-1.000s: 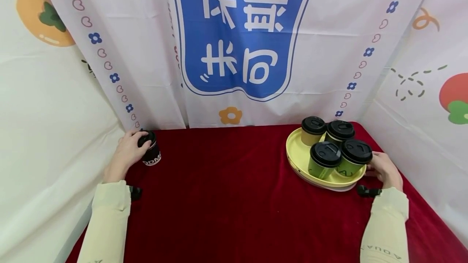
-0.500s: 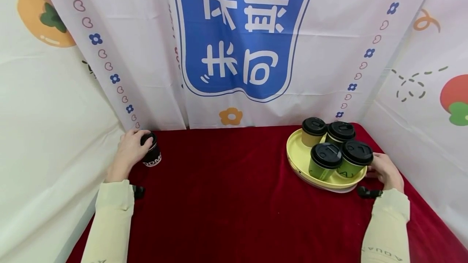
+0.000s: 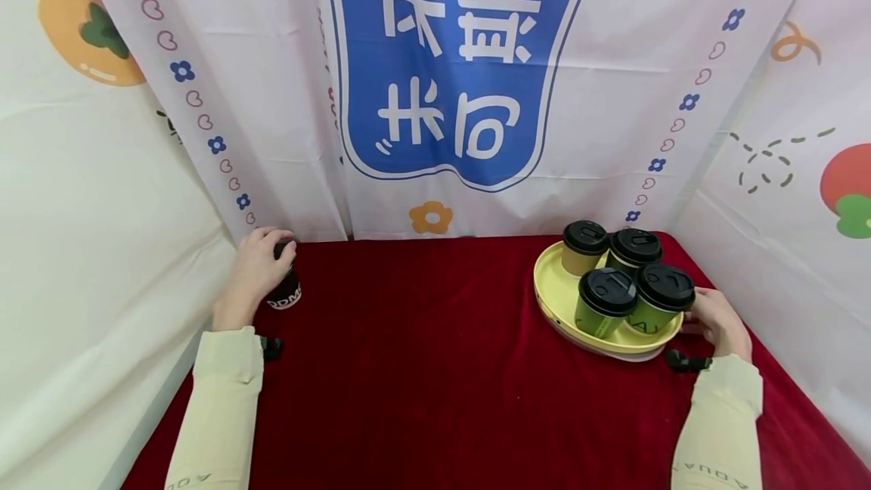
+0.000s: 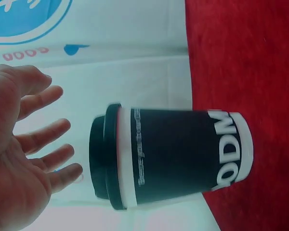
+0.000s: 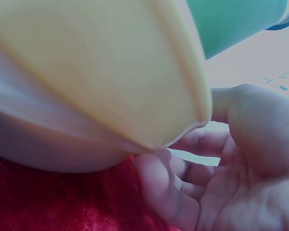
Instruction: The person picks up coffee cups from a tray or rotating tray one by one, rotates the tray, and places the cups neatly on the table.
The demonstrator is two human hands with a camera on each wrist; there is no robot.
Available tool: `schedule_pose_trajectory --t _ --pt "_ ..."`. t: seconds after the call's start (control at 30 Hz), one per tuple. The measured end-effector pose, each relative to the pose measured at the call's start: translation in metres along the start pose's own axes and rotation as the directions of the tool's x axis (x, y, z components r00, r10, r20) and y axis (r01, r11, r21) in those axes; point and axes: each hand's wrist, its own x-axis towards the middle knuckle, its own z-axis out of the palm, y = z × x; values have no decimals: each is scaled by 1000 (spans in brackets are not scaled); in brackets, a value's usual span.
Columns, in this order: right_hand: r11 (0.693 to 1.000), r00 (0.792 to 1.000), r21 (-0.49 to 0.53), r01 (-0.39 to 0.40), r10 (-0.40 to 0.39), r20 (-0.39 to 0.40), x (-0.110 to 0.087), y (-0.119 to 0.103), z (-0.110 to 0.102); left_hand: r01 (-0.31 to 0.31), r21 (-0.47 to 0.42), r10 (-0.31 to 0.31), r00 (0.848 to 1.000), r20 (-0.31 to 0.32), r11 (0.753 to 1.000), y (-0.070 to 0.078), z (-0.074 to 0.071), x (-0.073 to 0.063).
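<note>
A black paper cup [image 3: 284, 295] with a black lid stands upright on the red cloth at the far left. My left hand [image 3: 257, 272] is above and beside its lid; in the left wrist view the relaxed fingers [image 4: 48, 142] are spread, with a gap between them and the lid. On the right, my right hand [image 3: 723, 322] grips the rim of a round yellow tray [image 3: 550, 289], its fingers curled at the edge in the right wrist view. The tray carries several lidded paper cups: a brown one [image 3: 580, 259], a dark one [image 3: 622, 263] and green ones in front [image 3: 593, 320].
Red cloth [image 3: 422, 369] covers the table. A white printed curtain [image 3: 381, 206] hangs along the back edge, and white fabric walls stand at left [image 3: 102, 248] and right [image 3: 782, 248]. Under the yellow tray a pale base [image 5: 62, 149] shows.
My left hand has come off the black cup's lid, shifting slightly up and right. The cup stays in place. The right hand and the tray have stayed still.
</note>
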Motion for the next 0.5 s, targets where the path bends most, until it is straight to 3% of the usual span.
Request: schedule_pose_trajectory --t 0.23,0.5 --pt "1000 1000 12 -3 3 4 -1 3 2 -7 -59 9 1000 30 998 14 11 2" --pt "1000 1000 -9 -14 13 -7 -1 1 3 75 -143 -58 991 122 987 26 25 6"
